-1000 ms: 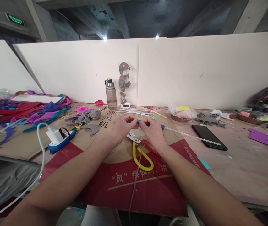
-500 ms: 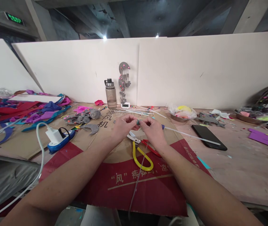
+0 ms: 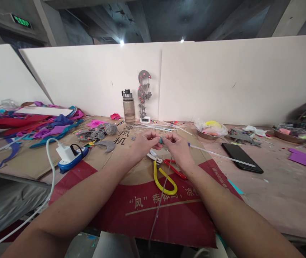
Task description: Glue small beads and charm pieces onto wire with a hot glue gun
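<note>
Pinching the small green piece [image 3: 160, 140], left hand [image 3: 144, 144] and right hand [image 3: 179, 149] should work best with the grey string [image 3: 159, 205] slack.

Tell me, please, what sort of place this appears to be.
Probably a shared craft workshop: heaped felt scraps, a ball of grey yarn and yellow-handled scissors lie on the long worktable.

Small grey piece [image 3: 133, 138] newly visible beside hands [image 3: 145, 144].
</note>
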`<state>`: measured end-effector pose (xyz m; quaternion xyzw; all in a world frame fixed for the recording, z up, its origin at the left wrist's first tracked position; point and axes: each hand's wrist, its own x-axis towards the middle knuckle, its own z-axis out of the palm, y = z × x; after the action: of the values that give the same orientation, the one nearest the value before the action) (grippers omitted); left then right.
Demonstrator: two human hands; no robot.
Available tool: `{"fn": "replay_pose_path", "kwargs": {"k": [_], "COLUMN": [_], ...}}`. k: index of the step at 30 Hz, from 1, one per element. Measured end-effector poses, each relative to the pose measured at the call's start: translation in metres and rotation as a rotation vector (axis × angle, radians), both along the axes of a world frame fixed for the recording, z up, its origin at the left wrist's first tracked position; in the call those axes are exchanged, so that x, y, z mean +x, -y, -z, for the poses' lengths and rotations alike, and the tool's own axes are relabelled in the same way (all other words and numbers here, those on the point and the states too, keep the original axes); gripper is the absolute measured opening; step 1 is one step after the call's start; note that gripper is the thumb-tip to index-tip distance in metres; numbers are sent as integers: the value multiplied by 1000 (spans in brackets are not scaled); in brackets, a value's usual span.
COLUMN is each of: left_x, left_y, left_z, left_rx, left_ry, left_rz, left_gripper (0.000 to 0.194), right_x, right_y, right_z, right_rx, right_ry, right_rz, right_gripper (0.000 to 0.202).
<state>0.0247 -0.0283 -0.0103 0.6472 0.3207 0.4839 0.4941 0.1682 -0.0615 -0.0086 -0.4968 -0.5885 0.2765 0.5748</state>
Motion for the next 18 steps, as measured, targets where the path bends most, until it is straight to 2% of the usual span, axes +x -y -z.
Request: {"fn": "replay_pose_path", "kwargs": {"k": [5,8,13,18], "left_x": [-2,-3,-3,-3], "left_y": [-1,2,4,0], "left_z": [-4,-8,-10,-6], "left_rx": [-168,-214,-226,-196], "left_ry": [17,80,128,31], "left_rz": [112,151,167,108], "left_gripper": [24,24,22,28], "right_x": [7,9,8,8], "right_y": [-2,-3,-1,0], "right_z": [2,3,2,2], "right_rx": [-43,-53,-32,-26], "right_ry": [-7,-5,-1,72], "right_rz": [-9,-56,-61,-38], "right_gripper": [20,23,23,25]}}
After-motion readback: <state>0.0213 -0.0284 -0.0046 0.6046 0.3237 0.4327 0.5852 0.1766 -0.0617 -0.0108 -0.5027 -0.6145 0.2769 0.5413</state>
